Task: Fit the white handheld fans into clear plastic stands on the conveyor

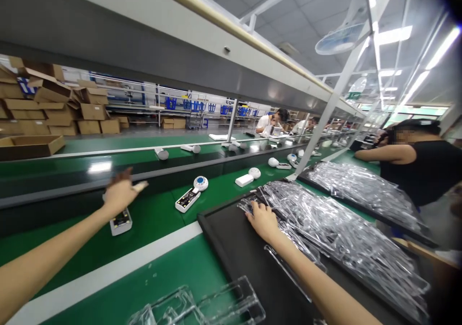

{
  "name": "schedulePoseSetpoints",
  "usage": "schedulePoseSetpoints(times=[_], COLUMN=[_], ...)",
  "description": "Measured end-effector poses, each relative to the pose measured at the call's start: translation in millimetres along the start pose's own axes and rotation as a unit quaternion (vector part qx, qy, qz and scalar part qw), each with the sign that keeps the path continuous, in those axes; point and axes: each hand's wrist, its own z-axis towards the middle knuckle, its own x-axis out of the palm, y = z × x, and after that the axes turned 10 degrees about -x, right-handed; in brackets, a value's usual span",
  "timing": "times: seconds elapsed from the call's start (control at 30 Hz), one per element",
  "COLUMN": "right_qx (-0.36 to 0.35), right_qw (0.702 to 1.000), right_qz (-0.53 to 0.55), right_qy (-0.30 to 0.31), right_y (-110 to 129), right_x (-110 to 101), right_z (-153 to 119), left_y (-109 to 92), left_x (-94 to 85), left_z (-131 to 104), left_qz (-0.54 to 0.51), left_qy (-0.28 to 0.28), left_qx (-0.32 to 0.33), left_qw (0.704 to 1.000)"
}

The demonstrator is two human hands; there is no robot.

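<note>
My left hand (121, 190), blurred, is over the green belt with its fingers apart and its thumb out. Just beneath it lies a white device (121, 223) with a bare circuit board, partly covered by the hand. At the near edge of a heap of clear plastic pieces (310, 214), my right hand (264, 220) reaches down with bent fingers around a thin clear piece (244, 206); its fingertips are partly hidden. Between the hands, another white device (188, 200) shows its circuit board, joined to a round head with a blue centre (200, 183).
The heap sits in a black tray (231, 248). More clear plastic parts (202, 306) lie at the front. Further white devices (248, 177) line the belt. A metal shelf beam (202, 51) crosses overhead, with a slanted post (321, 123). A person in black (422, 161) sits at right.
</note>
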Motion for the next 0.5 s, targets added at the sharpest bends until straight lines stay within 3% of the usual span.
schedulePoseSetpoints(times=[0.1,0.2,0.27,0.37,0.5], right_qx=[-0.031,-0.077,-0.132,-0.210,-0.207], right_qw=[0.999,0.997,0.991,0.974,0.958], right_qz=[-0.017,-0.020,0.009,0.084,0.184], right_qy=[-0.009,-0.008,0.007,0.013,-0.073], right_y=[-0.2,1.4,4.6,11.7,24.8], right_x=[-3.8,-12.7,-16.0,-17.1,-26.7], right_z=[-4.5,-15.4,-25.6,-39.1,-43.8], left_y=[-43.4,-74.1,-83.1,-84.6,-81.5], left_x=[66.2,129.1,156.1,171.2,155.0], left_z=[-10.9,-16.2,-17.4,-17.1,-17.2], left_qz=[0.075,0.082,0.089,0.103,0.076], left_qy=[0.129,0.182,0.204,0.226,0.206], left_qx=[0.012,-0.014,-0.038,-0.070,-0.098], left_qw=[0.989,0.980,0.974,0.966,0.971])
